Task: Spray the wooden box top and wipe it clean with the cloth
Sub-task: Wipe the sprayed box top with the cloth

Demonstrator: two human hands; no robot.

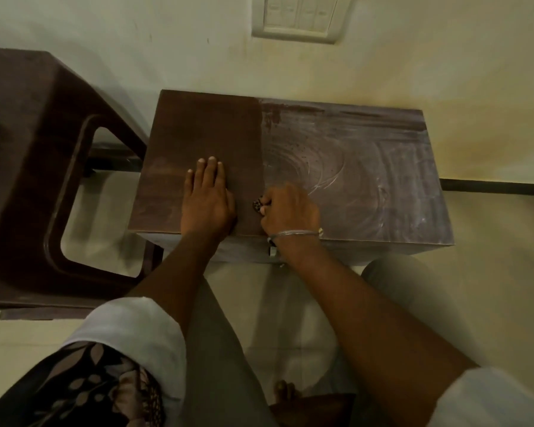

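White rolled sleeves (127, 328) sit at the bottom of the frame, with a dark leaf-patterned fabric (84, 392) in the lower left corner and a bare foot (285, 391) on the pale floor at lower centre. Two bare forearms reach up the frame to the wooden box (367, 192) in the middle.

The left hand (208, 198) lies flat on the box top, palm down, fingers straight and close together, near the front edge on the dark brown left half. Just to its right, the right hand (290, 211) is curled into a fist around a small patterned cloth (257, 205), of which only a scrap shows past the knuckles; a thin metal bangle (296, 233) circles that wrist. The fist rests at the boundary between the dark left half and the greyish, dusty right half, which is marked with curved swirl streaks and small specks.

At the left of the frame stands a dark brown plastic stool (34, 155), just beside the box. Behind both is a cream wall with a switch plate (301, 16) at the top centre.
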